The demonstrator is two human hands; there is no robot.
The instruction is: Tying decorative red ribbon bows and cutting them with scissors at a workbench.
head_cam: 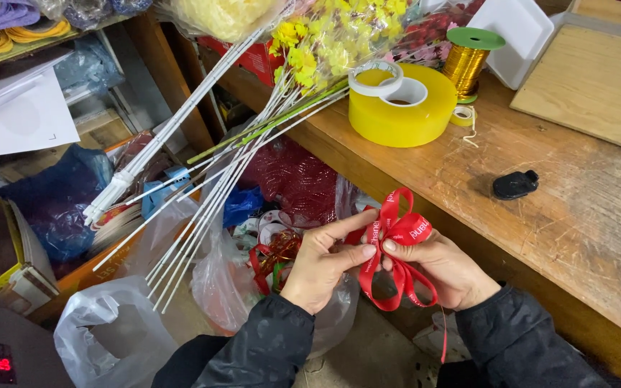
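Both hands meet in front of the body, just off the near edge of the wooden workbench (576, 215). Left hand (321, 266) and right hand (443, 269) are pinched together on a red ribbon bow (397, 233); thumb tips nearly touch at the bow's knot. Bow loops stand up above the fingers, tails hang down below the right hand, one thin tail trailing further toward the lap. Dark jacket sleeves on both arms.

Below and behind the hands: clear plastic bags (217, 280) on the floor, with scraps of red and green ribbon among them.

Left of the hands, a bundle of white stems (203, 165) slants up to yellow artificial flowers (332, 36) lying over the bench edge.

On the bench, well apart from the hands: a small black object (515, 185), a wide yellow tape roll (404, 108) with a white tape ring on top, a spool of gold ribbon (466, 61) with a green cap, a white tray (519, 36).
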